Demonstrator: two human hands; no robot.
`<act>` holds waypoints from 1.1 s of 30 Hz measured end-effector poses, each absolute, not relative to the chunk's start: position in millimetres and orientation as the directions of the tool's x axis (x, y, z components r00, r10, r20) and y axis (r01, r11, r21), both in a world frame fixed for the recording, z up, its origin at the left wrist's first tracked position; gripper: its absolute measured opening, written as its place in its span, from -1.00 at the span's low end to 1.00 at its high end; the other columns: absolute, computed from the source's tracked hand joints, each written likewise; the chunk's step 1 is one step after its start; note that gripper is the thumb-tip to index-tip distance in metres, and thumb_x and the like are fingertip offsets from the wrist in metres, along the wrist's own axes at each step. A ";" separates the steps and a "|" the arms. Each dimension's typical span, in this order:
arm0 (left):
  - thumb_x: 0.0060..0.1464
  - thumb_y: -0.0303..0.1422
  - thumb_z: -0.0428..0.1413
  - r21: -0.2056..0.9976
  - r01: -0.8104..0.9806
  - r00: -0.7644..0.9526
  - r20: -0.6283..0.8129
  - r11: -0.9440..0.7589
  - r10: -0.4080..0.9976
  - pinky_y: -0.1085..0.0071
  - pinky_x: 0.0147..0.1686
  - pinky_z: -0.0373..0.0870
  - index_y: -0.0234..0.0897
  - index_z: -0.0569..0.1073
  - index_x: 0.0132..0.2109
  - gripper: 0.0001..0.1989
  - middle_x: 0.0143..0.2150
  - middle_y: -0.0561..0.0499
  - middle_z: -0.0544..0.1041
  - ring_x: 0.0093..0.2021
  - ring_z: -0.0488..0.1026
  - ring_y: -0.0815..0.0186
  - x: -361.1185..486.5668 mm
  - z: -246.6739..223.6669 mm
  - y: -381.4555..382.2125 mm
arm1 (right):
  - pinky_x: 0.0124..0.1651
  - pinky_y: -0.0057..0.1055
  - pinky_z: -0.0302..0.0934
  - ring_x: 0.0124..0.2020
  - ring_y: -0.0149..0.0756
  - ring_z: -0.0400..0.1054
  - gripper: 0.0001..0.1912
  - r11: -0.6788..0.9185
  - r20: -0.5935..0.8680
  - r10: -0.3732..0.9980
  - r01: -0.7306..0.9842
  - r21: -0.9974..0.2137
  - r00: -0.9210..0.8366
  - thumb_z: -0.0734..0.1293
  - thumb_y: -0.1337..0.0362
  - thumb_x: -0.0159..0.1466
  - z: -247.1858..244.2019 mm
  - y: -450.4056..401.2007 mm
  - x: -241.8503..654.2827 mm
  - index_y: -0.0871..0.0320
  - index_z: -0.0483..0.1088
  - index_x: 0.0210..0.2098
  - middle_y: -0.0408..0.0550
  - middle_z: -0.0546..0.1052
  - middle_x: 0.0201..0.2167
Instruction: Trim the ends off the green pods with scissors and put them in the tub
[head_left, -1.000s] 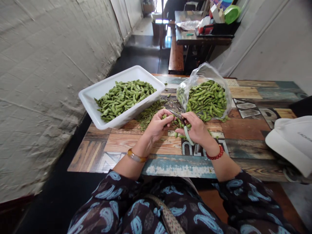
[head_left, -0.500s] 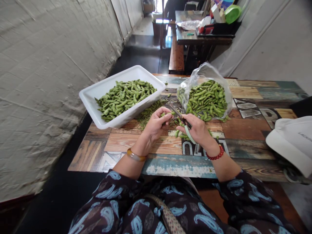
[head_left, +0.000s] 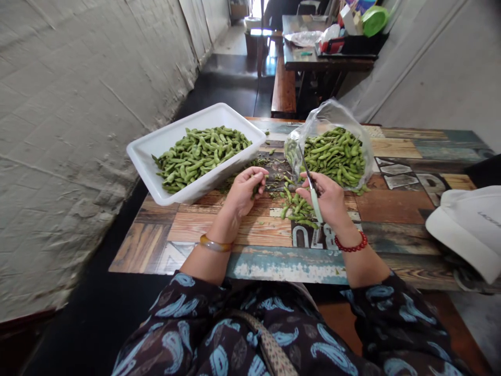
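Note:
My left hand [head_left: 247, 191] is closed around green edamame pods, mostly hidden by the fingers, just right of the white tub [head_left: 156, 194]. Many pods [head_left: 207, 156] are heaped inside that tub. In my right hand [head_left: 326, 196] is a pair of scissors [head_left: 314, 196] with pale green handles, blades pointing up and away from me. A small pile of pods [head_left: 298, 208] lies on the table between my hands. Beyond my right hand, a clear plastic bag [head_left: 315, 117] stands open, full of pods [head_left: 336, 156]. Trimmed bits [head_left: 276, 180] are scattered on the wood between tub and bag.
A white cap [head_left: 465, 224] rests at the right end of the patchwork wooden table [head_left: 391, 209]. A rough white wall [head_left: 86, 130] runs along the left. Farther back are a bench [head_left: 284, 86] and another table [head_left: 293, 58] bearing a black tray of items.
My hands have moved apart. The right one shifted right with the scissors, which now point more upright; the left one drew slightly left towards the tub. The small pod pile shows more fully.

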State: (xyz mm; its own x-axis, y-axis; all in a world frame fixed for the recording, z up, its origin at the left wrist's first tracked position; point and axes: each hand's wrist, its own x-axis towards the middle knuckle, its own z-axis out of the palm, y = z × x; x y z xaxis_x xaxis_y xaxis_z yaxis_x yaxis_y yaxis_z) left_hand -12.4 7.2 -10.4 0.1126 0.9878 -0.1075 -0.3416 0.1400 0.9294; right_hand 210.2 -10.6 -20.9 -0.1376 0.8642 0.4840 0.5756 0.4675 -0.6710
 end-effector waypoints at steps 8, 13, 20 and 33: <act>0.13 -0.44 0.12 0.635 0.646 0.417 0.170 -0.423 0.893 0.39 -0.28 0.30 -0.18 0.60 -0.09 -0.76 -0.20 -0.07 0.54 -0.28 0.45 0.28 18.8 -37.8 -0.5 | -0.10 -0.24 0.38 -0.27 -0.19 0.48 -0.60 0.465 0.498 0.860 0.578 -0.671 -0.113 0.40 0.03 0.23 -20.3 -8.1 211.9 0.13 0.47 -0.04 -0.05 0.56 -0.32; 0.08 -0.46 0.13 0.607 0.682 0.404 0.152 -0.408 0.902 0.38 -0.37 0.19 -0.18 0.60 -0.24 -0.84 -0.29 -0.07 0.44 -0.40 0.38 0.28 23.0 -39.5 -5.0 | -0.10 -0.23 0.39 -0.26 -0.18 0.47 -0.62 0.486 0.494 0.854 0.590 -0.645 -0.164 0.38 0.03 0.25 -19.6 -9.8 208.9 0.11 0.47 -0.04 -0.04 0.56 -0.32; 0.02 -0.45 0.16 0.840 0.417 0.302 0.231 -0.346 0.925 0.44 -0.34 0.17 -0.25 0.55 -0.34 -0.93 -0.40 0.02 0.40 -0.38 0.29 0.33 18.7 -31.0 1.4 | -0.10 -0.22 0.39 -0.27 -0.18 0.47 -0.61 0.471 0.484 0.862 0.592 -0.654 -0.150 0.38 0.01 0.25 -20.1 -9.3 209.6 0.11 0.47 -0.04 -0.03 0.56 -0.32; -0.02 -0.12 0.27 0.961 -0.209 0.251 -0.123 0.178 0.960 0.58 -0.65 -0.02 -0.32 0.41 -0.29 -0.65 -0.46 0.05 0.50 -0.64 0.17 0.56 9.5 -15.5 2.0 | -0.10 -0.20 0.38 -0.24 -0.15 0.47 -0.59 0.514 0.481 0.846 0.593 -0.621 -0.229 0.41 0.04 0.23 -23.6 -9.2 209.4 0.13 0.46 -0.02 -0.02 0.56 -0.30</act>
